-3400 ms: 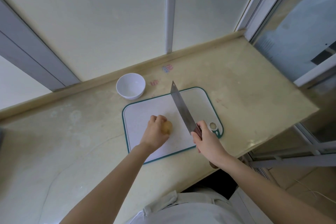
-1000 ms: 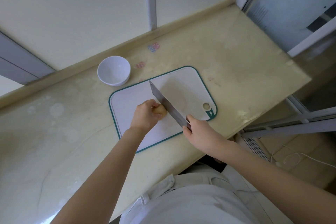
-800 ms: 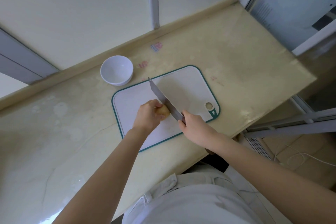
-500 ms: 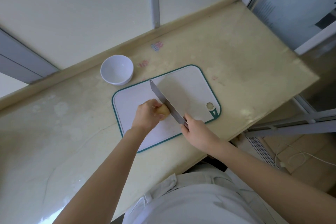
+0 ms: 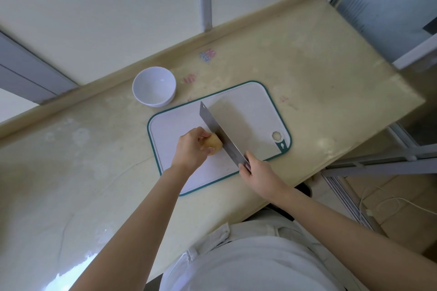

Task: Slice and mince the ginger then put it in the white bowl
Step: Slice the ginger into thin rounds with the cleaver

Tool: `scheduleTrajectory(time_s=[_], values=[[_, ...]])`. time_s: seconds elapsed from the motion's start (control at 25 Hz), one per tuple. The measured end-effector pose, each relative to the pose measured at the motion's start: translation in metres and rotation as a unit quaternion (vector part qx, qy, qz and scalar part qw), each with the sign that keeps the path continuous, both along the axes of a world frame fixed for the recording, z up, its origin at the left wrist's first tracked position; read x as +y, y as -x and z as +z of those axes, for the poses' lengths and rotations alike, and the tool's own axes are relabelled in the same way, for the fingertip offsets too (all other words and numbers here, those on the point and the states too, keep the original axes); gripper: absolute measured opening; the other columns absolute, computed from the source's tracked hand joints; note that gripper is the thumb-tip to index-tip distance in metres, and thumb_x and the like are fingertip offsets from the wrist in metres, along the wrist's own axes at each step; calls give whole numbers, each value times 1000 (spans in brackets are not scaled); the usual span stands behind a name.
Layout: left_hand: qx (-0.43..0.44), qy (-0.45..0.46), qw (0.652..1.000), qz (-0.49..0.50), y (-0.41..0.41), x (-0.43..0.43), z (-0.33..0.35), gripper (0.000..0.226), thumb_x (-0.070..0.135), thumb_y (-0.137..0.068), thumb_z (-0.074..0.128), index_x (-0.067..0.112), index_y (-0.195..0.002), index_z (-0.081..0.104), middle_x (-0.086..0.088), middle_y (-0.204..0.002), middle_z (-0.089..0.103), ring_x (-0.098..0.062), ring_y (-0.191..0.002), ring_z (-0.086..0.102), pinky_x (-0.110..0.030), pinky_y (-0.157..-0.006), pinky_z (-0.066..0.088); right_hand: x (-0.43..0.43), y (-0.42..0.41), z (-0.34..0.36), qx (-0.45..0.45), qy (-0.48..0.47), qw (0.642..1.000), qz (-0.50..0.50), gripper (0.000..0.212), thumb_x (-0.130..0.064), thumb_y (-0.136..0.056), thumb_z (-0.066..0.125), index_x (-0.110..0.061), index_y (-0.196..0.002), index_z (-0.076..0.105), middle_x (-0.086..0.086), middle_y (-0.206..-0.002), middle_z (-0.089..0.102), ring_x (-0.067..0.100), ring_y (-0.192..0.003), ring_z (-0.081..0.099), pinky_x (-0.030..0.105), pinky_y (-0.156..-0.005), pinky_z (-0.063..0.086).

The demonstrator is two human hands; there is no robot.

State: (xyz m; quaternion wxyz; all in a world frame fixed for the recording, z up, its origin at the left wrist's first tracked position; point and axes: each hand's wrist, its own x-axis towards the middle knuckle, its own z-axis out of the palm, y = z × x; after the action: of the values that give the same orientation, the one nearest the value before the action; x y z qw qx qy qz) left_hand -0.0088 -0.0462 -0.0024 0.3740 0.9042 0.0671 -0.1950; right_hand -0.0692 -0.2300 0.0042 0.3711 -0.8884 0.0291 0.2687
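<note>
Two hands are engaged over the cutting board (image 5: 255, 106). Nearest, the cleaver (image 5: 220, 134) is gripped at its handle by the right hand (image 5: 257, 170). Just beyond, the ginger (image 5: 214, 145) is pinned to the board by the curled fingers of the left hand (image 5: 191, 149), with the blade set against its end. No slices are visible, so slicing, mincing and transfer are judged undone. Farthest, the white bowl (image 5: 153, 86) is seen empty.

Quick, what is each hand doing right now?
Left hand: holding the ginger on the cutting board.
Right hand: gripping the cleaver by its handle, blade against the ginger.
</note>
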Motion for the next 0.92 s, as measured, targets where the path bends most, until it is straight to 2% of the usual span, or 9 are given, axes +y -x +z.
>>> scheduleTrajectory(time_s=[0.16,0.28,0.44,0.56,0.68,0.84,0.92], values=[[-2,15,1000,7,3,-1,-1,31,11,-80,70,15,-108,59,-2,-108,57,-20,-98,53,-24,-79,41,0,-3,5,-2,-1,1000,-18,33,-18,-97,48,-18,-70,29,-3,-61,41,12,-56,44,22,-50,31],[-6,18,1000,13,5,-3,-1,29,10,-80,70,14,-107,59,-1,-107,56,-21,-98,52,-24,-79,41,4,0,8,-1,-13,999,-43,35,-22,-97,50,-16,-70,29,-1,-61,38,15,-56,36,29,-55,28],[-18,17,1000,18,6,-4,-1,27,8,-80,69,13,-105,60,-3,-106,58,-19,-96,52,-23,-79,39,3,-1,22,-16,-37,996,-78,34,-31,-96,50,-15,-72,32,-3,-61,37,14,-56,34,25,-53,30],[-26,16,999,19,8,-4,0,26,7,-79,69,12,-104,61,-3,-104,60,-19,-95,53,-22,-78,38,2,-1,30,-28,-21,998,-61,28,-28,-96,51,-11,-80,37,-2,-63,41,16,-56,39,22,-51,32],[-28,18,999,24,9,-5,1,26,6,-79,69,11,-103,62,-2,-102,60,-19,-93,53,-21,-76,38,1,1,34,-26,-9,999,-37,23,-23,-96,52,-15,-80,37,-5,-65,47,8,-57,47,14,-50,35],[-25,13,999,28,10,-6,1,26,5,-79,68,11,-104,62,-3,-104,61,-21,-95,53,-22,-76,38,2,7,36,-26,-9,999,-29,21,-21,-96,52,-16,-82,37,-6,-67,49,15,-68,56,20,-56,39],[-24,11,999,29,9,-6,2,26,5,-79,68,11,-104,62,-4,-104,61,-21,-95,53,-23,-76,39,2,7,39,-37,-5,999,-26,21,-21,-96,52,-14,-83,37,-7,-65,47,9,-61,52,14,-51,36]])
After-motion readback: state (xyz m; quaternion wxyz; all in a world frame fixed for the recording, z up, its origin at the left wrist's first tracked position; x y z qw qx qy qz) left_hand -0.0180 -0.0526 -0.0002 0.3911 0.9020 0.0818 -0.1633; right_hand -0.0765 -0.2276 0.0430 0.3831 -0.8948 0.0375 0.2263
